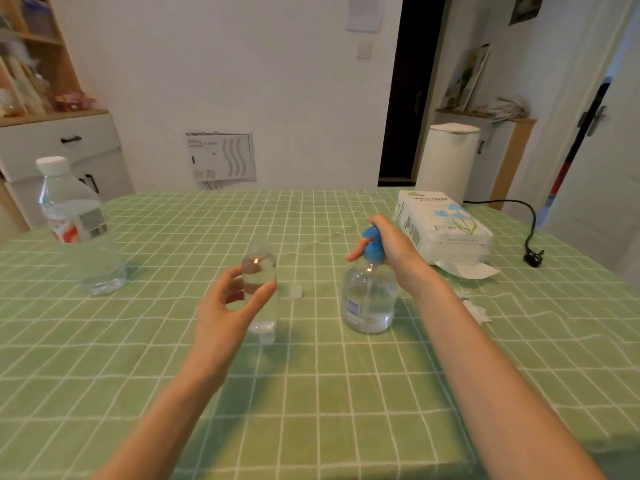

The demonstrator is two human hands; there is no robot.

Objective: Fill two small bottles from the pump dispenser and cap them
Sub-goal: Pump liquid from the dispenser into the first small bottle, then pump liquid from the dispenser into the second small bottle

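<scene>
Your left hand [228, 303] is raised over the middle of the worktop [311, 410]. Thumb and fingers pinch a small bottle [259, 268], clear, roughly upright. More clear plastic shows below the thumb, down toward the cloth. Cannot tell whether that is the same bottle or a second one behind it. A small clear cap [296, 292] lies on the cloth just right of the bottle, not touching it.

Your right hand [389, 242] is curled over the blue pump head [372, 249] of the pump dispenser [369, 303]. One finger is stretched along the spout, pointing toward the small bottle. The dispenser stands upright, right of centre, with clear liquid in its lower part. Spout and small bottle are apart, with open cloth between them.

The hands are well apart, each on its own thing.

- Far left: large water bottle [76, 230], upright, white cap on.
- Behind the right wrist: tissue pack [446, 230], lying flat.
- Near the right edge: black cable [531, 237] ending in a plug.
- Beside the right forearm: white tissue scraps [478, 310].
</scene>
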